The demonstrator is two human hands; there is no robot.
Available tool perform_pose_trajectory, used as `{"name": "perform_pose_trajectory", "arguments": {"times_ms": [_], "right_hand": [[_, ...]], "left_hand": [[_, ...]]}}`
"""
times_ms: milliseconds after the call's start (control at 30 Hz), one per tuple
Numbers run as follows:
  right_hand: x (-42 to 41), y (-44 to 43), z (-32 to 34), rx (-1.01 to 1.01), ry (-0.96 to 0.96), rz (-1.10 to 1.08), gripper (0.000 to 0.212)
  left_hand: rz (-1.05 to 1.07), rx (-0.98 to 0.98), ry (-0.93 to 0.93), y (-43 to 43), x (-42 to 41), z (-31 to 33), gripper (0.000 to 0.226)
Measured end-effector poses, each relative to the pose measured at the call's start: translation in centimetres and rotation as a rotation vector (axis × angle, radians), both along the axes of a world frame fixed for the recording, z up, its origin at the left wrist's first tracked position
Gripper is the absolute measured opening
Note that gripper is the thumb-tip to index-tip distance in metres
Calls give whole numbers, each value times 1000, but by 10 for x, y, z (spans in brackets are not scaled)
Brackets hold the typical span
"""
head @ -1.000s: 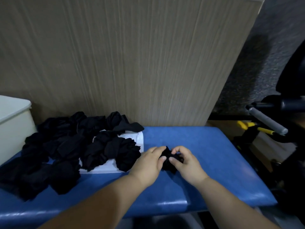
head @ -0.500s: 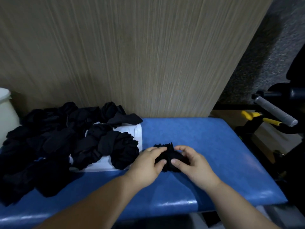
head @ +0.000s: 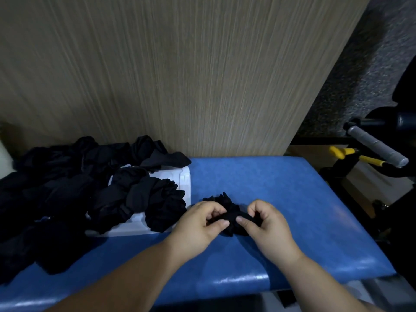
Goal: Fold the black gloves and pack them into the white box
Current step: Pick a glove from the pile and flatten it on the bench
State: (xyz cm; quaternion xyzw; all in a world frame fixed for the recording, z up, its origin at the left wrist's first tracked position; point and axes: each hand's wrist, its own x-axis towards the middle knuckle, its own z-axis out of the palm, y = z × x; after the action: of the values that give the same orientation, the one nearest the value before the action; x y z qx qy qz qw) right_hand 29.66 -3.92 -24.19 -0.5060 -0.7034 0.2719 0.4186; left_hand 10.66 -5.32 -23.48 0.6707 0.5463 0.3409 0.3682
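A small bunched black glove (head: 227,204) lies on the blue padded bench (head: 258,183). My left hand (head: 198,224) pinches its left side and my right hand (head: 267,224) pinches its right side, thumbs close together over the fabric. To the left, a shallow white box (head: 184,179) holds several crumpled black gloves (head: 153,199). More black gloves (head: 56,176) are heaped beyond and left of the box, spilling over the bench.
A wood-grain panel (head: 180,75) stands upright behind the bench. At the right, past the bench edge, are a grey-gripped bar (head: 378,149), yellow handles (head: 346,154) and dark equipment. A sliver of a white container (head: 3,154) shows at the far left.
The view has shifted right, so the white container has nearly left the frame. Both hands stay on the glove and have drawn slightly apart, with the fingers curled tighter on it.
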Motion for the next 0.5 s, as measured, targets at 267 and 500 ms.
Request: {"name": "perform_pose_trajectory", "arguments": {"times_ms": [267, 500], "right_hand": [[7, -4, 8, 12, -64, 57, 31], [16, -4, 10, -117, -69, 136, 28]], "left_hand": [[10, -61, -9, 2, 6, 7, 23], [107, -47, -20, 7, 10, 1, 39]]}}
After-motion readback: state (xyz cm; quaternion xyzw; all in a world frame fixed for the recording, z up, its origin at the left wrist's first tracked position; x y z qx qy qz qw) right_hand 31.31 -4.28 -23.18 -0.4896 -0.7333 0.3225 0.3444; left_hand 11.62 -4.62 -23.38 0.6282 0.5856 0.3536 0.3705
